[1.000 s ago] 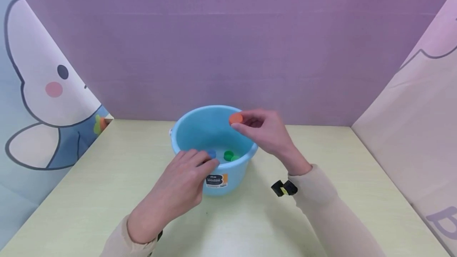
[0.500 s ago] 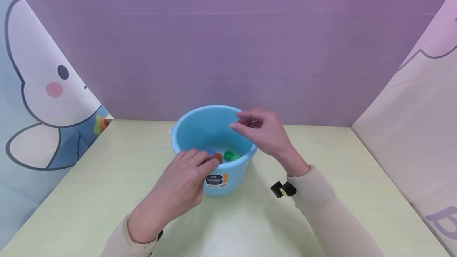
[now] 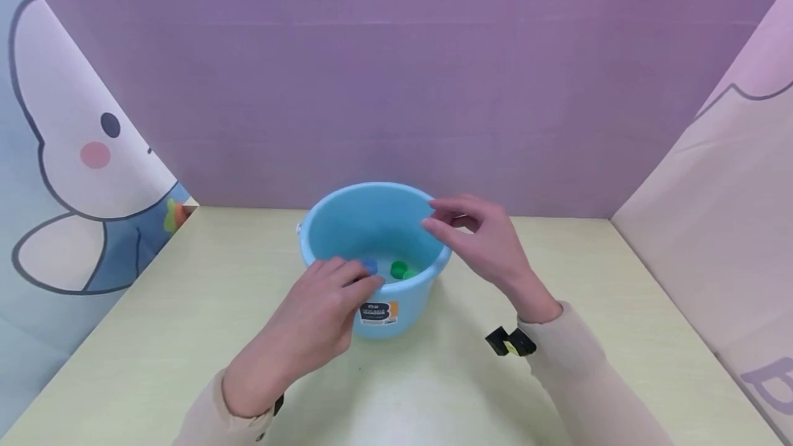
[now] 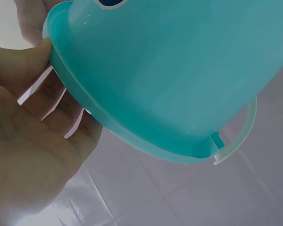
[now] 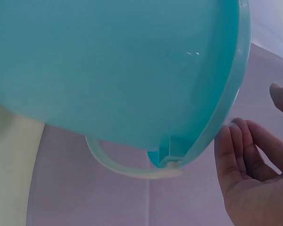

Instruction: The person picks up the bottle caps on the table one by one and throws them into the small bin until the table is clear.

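A light blue plastic bucket point(image 3: 396, 312) stands upright on the table, with a label on its front. My left hand point(image 3: 316, 308) holds the near left part of its rim, and in the left wrist view the thumb point(image 4: 26, 63) lies on the outer side with the fingers behind the rim. My right hand point(image 3: 480, 232) is at the right rim with nothing in it, thumb and fingertips apart. On the bucket's floor lie a blue cap point(image 3: 369, 266), a dark green bottle cap point(image 3: 399, 269) and a light green cap point(image 3: 410, 274), partly covered by the near rim. No orange cap shows.
A pale yellow-green table point(image 3: 545, 370) carries the bucket. Behind it rises a purple cloth wall point(image 3: 396, 74), with printed panels on both sides. The bucket's pale handle point(image 5: 127, 170) hangs down on its far side.
The orange cap has left my right hand and dropped into the bucket, then out of sight. The right hand has drawn back slightly to the right; the left hand keeps its hold.
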Demonstrator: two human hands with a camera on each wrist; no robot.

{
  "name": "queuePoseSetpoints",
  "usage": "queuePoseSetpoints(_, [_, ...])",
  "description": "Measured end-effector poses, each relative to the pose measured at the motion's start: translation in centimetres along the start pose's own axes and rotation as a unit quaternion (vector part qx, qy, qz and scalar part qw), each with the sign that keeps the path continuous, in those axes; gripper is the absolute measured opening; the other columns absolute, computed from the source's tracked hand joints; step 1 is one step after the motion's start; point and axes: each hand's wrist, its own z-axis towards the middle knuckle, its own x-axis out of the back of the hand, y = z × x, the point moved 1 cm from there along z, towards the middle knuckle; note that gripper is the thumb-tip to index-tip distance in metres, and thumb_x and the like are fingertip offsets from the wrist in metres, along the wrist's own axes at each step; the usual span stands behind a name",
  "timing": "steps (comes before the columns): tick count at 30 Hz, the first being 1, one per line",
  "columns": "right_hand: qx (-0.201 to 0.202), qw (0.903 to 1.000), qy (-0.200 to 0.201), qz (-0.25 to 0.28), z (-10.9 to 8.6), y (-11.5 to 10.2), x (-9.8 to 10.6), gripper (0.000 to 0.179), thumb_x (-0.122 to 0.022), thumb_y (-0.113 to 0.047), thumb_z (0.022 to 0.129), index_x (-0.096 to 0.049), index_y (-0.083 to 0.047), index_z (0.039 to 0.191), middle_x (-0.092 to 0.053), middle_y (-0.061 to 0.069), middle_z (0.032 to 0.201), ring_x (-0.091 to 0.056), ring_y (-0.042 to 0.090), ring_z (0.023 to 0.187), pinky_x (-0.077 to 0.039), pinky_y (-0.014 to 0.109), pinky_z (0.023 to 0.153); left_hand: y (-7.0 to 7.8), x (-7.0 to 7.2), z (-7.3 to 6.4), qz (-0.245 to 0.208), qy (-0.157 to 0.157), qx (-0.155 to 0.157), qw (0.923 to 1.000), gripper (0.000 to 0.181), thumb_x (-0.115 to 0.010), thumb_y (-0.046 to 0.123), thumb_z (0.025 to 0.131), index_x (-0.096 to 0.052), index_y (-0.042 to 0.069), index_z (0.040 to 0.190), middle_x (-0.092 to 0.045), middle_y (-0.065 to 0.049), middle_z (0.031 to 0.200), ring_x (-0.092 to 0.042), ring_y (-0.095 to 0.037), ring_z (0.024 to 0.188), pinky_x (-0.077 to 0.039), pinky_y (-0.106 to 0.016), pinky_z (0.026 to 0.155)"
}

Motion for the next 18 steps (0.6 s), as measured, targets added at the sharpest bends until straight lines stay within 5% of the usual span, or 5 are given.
queuePoseSetpoints(10, [-0.005,0.9968,0.036,-0.071,-2.2,0.4,1.9,0.028,-0.078,-0.014,0.091,-0.074,-0.006,0.117,-0.069,0.001,0.100,-0.064,0.015,0.092,-0.055,0.022,0.084,-0.1,-0.6,0.5,0.012,0.001,0.017,0.9998,0.034,-0.080,-0.004,0.080,-0.077,0.011,0.111,-0.070,-0.002,0.100,-0.062,-0.025,0.095,-0.050,-0.042,0.085])
queuePoseSetpoints(15, [-0.005,0.9890,0.053,-0.138,-3.2,1.2,2.6,0.031,-0.077,-0.020,0.092,-0.073,-0.007,0.119,-0.070,0.002,0.104,-0.065,0.016,0.094,-0.052,0.020,0.083,-0.5,-0.8,0.2,0.007,0.026,0.015,0.9995,0.036,-0.081,0.002,0.082,-0.075,0.012,0.117,-0.069,-0.004,0.104,-0.061,-0.027,0.103,-0.048,-0.049,0.089])
queuePoseSetpoints(18, [-0.003,0.9837,0.058,-0.170,-3.9,1.9,2.9,0.035,-0.076,-0.020,0.092,-0.071,-0.004,0.123,-0.070,0.007,0.111,-0.065,0.020,0.098,-0.054,0.028,0.085,-1.2,-0.9,-0.4,-0.003,0.049,0.011,0.9987,0.035,-0.076,0.016,0.092,-0.070,0.010,0.126,-0.066,-0.009,0.112,-0.059,-0.030,0.109,-0.046,-0.053,0.090])
